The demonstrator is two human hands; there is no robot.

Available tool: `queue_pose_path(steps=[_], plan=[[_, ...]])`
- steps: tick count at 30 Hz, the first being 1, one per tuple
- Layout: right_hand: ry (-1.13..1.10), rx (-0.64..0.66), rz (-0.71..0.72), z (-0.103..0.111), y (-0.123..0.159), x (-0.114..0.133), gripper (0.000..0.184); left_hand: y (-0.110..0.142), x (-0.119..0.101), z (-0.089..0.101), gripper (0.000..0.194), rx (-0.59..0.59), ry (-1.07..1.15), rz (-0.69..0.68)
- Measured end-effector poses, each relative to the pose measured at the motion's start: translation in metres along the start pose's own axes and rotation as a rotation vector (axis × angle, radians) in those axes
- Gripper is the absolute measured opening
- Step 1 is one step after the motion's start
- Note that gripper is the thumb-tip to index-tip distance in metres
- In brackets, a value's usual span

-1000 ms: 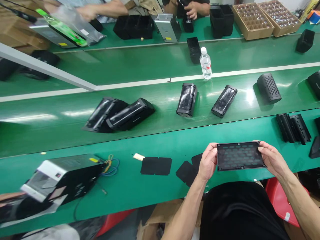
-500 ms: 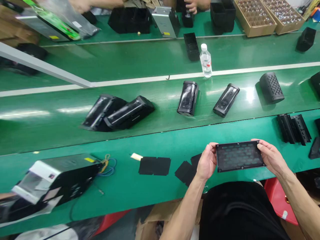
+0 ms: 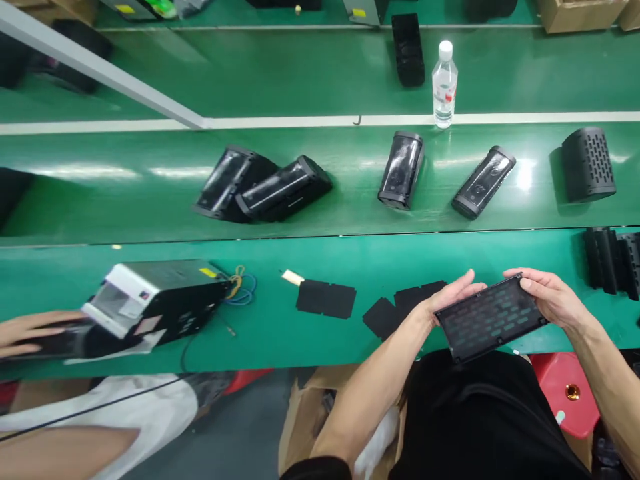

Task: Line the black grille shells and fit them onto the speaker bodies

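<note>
A black rectangular panel with rows of slots [image 3: 493, 317] is tilted above the table's front edge, close to my body. Gripping its upper right corner is my right hand [image 3: 553, 297], thumb on the face and fingers behind. My left hand [image 3: 453, 297] supports the panel's left end, its fingers reaching fairly straight behind the upper edge. Part of those fingers is hidden by the panel. Left of my hands, a dark flat sheet [image 3: 383, 318] and another dark sheet [image 3: 417, 295] overlap, partly behind my left forearm. Farther left lies a separate black sheet [image 3: 327, 299].
Black speaker-like units [image 3: 400, 170] lie along the green belt, with a slotted black housing [image 3: 589, 165] at right. A water bottle [image 3: 445, 85] stands behind them. Black curved parts [image 3: 603, 260] sit at right. A boxy machine [image 3: 170, 293] stands left, beside another person's hand [image 3: 37, 333].
The panel has tilted, its left end lower and nearer my body. My left hand's fingers have straightened along its back. The camera view has shifted downward and left.
</note>
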State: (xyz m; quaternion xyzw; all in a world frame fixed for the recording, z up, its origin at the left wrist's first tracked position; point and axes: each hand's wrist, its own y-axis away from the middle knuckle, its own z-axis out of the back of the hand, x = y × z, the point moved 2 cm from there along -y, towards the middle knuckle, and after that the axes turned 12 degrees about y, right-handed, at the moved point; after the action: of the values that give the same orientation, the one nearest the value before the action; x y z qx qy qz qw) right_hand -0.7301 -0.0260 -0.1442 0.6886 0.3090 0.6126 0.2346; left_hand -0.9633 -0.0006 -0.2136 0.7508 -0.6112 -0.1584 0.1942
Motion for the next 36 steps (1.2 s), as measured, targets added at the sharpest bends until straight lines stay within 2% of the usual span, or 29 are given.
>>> queue_pose_path(steps=[5,7,12,16,19,24,28,31,33,36], plan=[[0.056,0.091,-0.038,0.0,-0.021,0.001,0.054,-0.005,0.003,-0.004,0.042,0.053,0.063,-0.013],[0.057,0.05,-0.01,0.005,-0.04,0.002,0.055,-0.006,0.004,0.0,0.038,0.039,0.117,-0.078],[0.078,-0.455,0.1,0.038,-0.11,0.018,0.052,-0.006,0.008,0.015,0.046,-0.002,0.202,-0.198],[0.099,-0.61,0.112,0.051,-0.167,0.045,0.055,-0.006,0.007,0.021,0.053,-0.003,0.255,-0.233],[0.046,-0.632,0.071,0.043,-0.203,0.059,0.057,-0.006,0.006,0.024,0.055,-0.012,0.298,-0.268],[-0.044,-0.601,0.035,0.015,-0.242,0.06,0.044,0.003,0.005,0.031,0.061,-0.04,0.326,-0.315],[-0.1,-0.589,0.062,0.0,-0.255,0.065,0.035,0.017,0.0,0.037,0.072,0.031,0.327,-0.41],[-0.134,-0.528,0.118,-0.007,-0.245,0.079,0.035,0.028,-0.007,0.034,0.083,0.156,0.336,-0.459],[-0.144,-0.477,0.166,-0.007,-0.224,0.089,0.036,0.035,-0.012,0.027,0.086,0.239,0.341,-0.487],[-0.133,-0.424,0.237,0.003,-0.169,0.099,0.038,0.043,-0.018,0.015,0.081,0.291,0.34,-0.565]])
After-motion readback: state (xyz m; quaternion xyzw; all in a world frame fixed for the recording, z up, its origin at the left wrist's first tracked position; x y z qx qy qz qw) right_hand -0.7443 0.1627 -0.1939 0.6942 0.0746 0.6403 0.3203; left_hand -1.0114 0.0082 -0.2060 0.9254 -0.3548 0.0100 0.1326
